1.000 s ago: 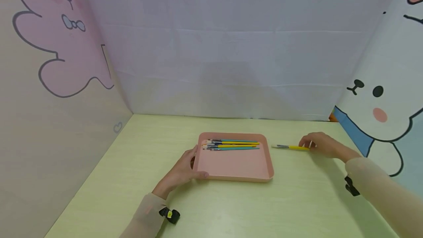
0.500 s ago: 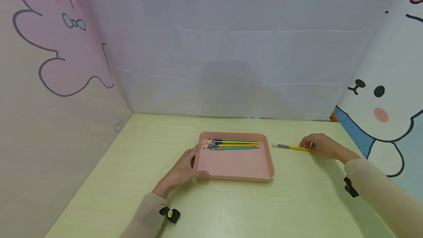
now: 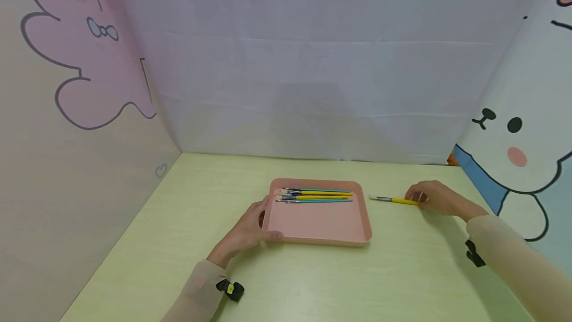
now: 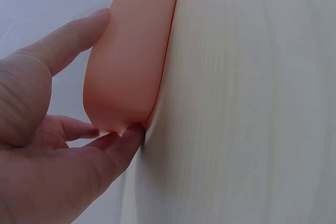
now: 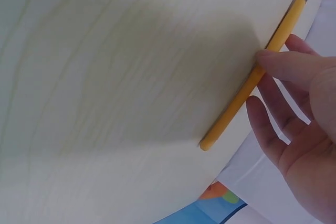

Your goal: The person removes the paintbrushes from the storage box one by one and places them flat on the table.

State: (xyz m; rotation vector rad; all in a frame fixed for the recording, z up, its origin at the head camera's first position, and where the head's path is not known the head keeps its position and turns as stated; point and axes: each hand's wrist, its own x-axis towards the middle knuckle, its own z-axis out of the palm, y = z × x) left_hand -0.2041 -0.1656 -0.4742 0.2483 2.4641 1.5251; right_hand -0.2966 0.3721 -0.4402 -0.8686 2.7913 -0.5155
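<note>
A pink tray [image 3: 317,222] lies on the table with several paintbrushes [image 3: 319,197] inside, yellow- and teal-handled, side by side along its far half. My left hand [image 3: 246,230] grips the tray's left near corner; in the left wrist view its thumb [image 4: 79,38] meets the rim while the fingertips press the outer wall low down. To the right of the tray, a single yellow paintbrush [image 5: 231,111] lies at table level, its pale bristles toward the tray. My right hand [image 3: 435,198] pinches its handle between thumb and fingers, with the handle's end sticking out past them.
The light wood-grain table [image 3: 201,188] ends at a pale curtain [image 3: 313,88] behind. Panels with cartoon animals flank it left and right. Black wrist cameras [image 3: 230,289] sit on both sleeves.
The view shifts slightly. Both hands, the tray and the brushes hold nearly the same places throughout.
</note>
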